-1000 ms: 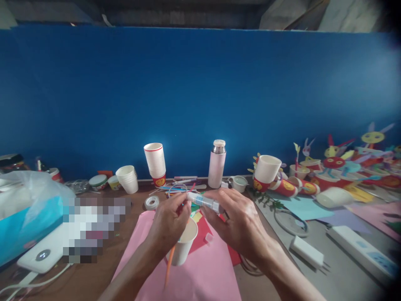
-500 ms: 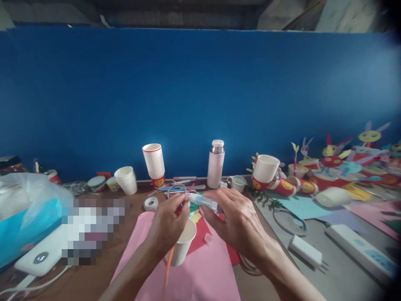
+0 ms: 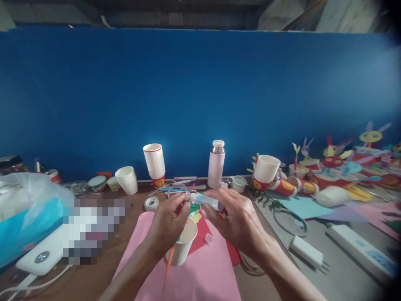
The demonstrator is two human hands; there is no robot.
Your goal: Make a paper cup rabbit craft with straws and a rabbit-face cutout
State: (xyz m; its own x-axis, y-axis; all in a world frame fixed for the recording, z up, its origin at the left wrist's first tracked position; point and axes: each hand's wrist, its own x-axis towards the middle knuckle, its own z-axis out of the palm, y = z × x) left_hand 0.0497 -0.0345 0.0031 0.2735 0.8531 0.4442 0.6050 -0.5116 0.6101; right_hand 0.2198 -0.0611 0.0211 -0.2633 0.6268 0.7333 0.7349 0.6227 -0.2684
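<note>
My right hand (image 3: pixel 237 212) is closed around a clear tube that looks like a glue stick (image 3: pixel 203 201), with a pale blue label. It lies nearly level, its white end pointing left. That end meets the fingertips of my left hand (image 3: pixel 171 219), which pinch something small that I cannot make out. Below my left hand a white paper cup (image 3: pixel 184 242) stands upright, partly hidden by the fingers. An orange strip (image 3: pixel 169 265) runs down beside the cup. On the pink paper (image 3: pixel 203 280) lies a small translucent cap (image 3: pixel 208 238), near red paper (image 3: pixel 202 236).
Stacked paper cups (image 3: pixel 154 163) and a pink thermos (image 3: pixel 216 165) stand along the blue wall. A tape roll (image 3: pixel 151 203) is left of my hands. To the right are a charger (image 3: pixel 308 252), a power strip (image 3: pixel 363 253) and cup figures (image 3: pixel 333 163).
Both hands stay in almost the same place. The glue stick has turned slightly and shifted a little to the right at the tip of my left fingers.
</note>
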